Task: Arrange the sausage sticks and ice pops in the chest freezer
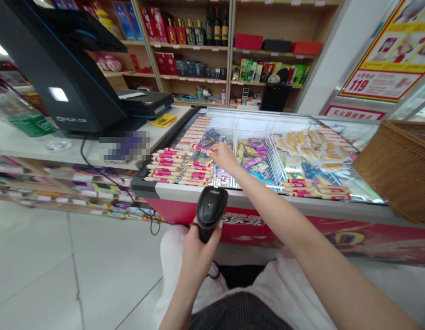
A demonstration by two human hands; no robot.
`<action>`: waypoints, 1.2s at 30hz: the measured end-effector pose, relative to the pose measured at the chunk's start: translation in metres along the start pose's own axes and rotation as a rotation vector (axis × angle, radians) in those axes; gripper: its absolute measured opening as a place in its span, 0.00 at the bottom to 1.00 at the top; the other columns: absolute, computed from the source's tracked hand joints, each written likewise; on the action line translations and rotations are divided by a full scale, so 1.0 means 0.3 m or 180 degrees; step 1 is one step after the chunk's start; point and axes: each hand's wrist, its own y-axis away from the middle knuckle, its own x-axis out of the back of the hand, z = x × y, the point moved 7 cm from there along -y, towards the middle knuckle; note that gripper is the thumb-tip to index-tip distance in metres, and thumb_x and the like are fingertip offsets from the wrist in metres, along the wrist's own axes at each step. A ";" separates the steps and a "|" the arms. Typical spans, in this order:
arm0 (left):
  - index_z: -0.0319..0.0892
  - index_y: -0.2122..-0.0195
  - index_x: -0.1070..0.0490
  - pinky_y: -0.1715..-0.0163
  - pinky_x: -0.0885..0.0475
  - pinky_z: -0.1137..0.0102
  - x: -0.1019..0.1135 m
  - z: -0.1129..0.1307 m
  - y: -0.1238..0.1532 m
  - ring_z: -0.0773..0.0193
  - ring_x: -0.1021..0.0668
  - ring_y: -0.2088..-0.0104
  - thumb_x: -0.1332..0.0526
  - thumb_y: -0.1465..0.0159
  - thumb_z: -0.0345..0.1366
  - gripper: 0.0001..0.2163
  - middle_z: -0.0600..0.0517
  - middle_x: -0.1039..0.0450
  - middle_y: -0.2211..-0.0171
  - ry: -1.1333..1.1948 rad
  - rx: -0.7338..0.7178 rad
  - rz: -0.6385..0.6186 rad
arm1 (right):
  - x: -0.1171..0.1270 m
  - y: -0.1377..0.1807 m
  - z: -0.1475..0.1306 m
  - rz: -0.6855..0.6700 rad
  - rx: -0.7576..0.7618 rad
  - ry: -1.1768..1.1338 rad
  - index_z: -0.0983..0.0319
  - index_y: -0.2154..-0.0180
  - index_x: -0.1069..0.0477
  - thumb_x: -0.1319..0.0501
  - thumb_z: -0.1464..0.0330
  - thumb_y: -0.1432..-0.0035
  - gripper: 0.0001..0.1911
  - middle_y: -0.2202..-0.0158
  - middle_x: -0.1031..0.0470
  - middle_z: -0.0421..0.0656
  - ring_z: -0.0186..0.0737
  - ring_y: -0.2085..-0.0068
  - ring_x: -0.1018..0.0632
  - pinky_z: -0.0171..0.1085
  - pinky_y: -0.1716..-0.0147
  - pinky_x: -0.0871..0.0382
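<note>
My left hand [197, 250] is wrapped round the handle of a black barcode scanner [211, 208], held upright in front of the freezer's red front. A black cable runs from it to the counter at the left. My right hand [223, 156] reaches over the glass-topped chest freezer [233, 195] and pinches the end of a red-and-white sausage stick [202, 149]. Rows of the same sticks [174, 165] lie on the glass just left of that hand.
A black checkout screen [61, 78] and a printer [146, 101] stand on the white counter [19, 142] at left. A wicker basket [398, 165] sits at the freezer's right end. Shelves of bottles and boxes [212, 41] line the back wall.
</note>
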 end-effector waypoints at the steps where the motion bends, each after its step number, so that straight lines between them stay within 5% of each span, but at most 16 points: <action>1: 0.39 0.59 0.23 0.65 0.27 0.65 -0.005 0.002 0.002 0.53 0.20 0.66 0.35 0.41 0.49 0.18 0.49 0.23 0.73 0.0006 0.0017 -0.0008 | 0.030 0.032 0.009 0.0073 0.0007 -0.0039 0.63 0.60 0.18 0.39 0.70 0.37 0.10 0.61 0.21 0.49 0.48 0.57 0.21 0.40 0.55 0.30; 7: 0.40 0.58 0.24 0.65 0.26 0.65 -0.043 0.007 0.016 0.52 0.20 0.68 0.35 0.41 0.51 0.19 0.51 0.25 0.77 0.0117 0.0175 -0.0043 | 0.158 0.283 0.077 0.0327 -0.0019 -0.0522 0.61 0.60 0.19 0.38 0.71 0.37 0.08 0.62 0.24 0.45 0.39 0.66 0.23 0.40 0.58 0.28; 13: 0.39 0.57 0.24 0.68 0.27 0.66 -0.059 0.016 0.014 0.54 0.20 0.72 0.34 0.41 0.50 0.20 0.51 0.24 0.78 0.0085 0.0181 -0.0051 | 0.181 0.447 0.115 0.0328 0.0002 -0.0716 0.59 0.59 0.21 0.38 0.70 0.35 0.06 0.62 0.26 0.44 0.40 0.63 0.23 0.38 0.63 0.27; 36: 0.39 0.58 0.24 0.70 0.30 0.68 -0.074 0.036 0.012 0.57 0.23 0.74 0.34 0.41 0.48 0.18 0.53 0.25 0.78 -0.0123 0.0193 -0.0101 | 0.181 0.471 0.087 0.0302 0.0068 -0.0819 0.62 0.56 0.24 0.40 0.72 0.34 0.07 0.58 0.28 0.45 0.39 0.61 0.24 0.37 0.58 0.30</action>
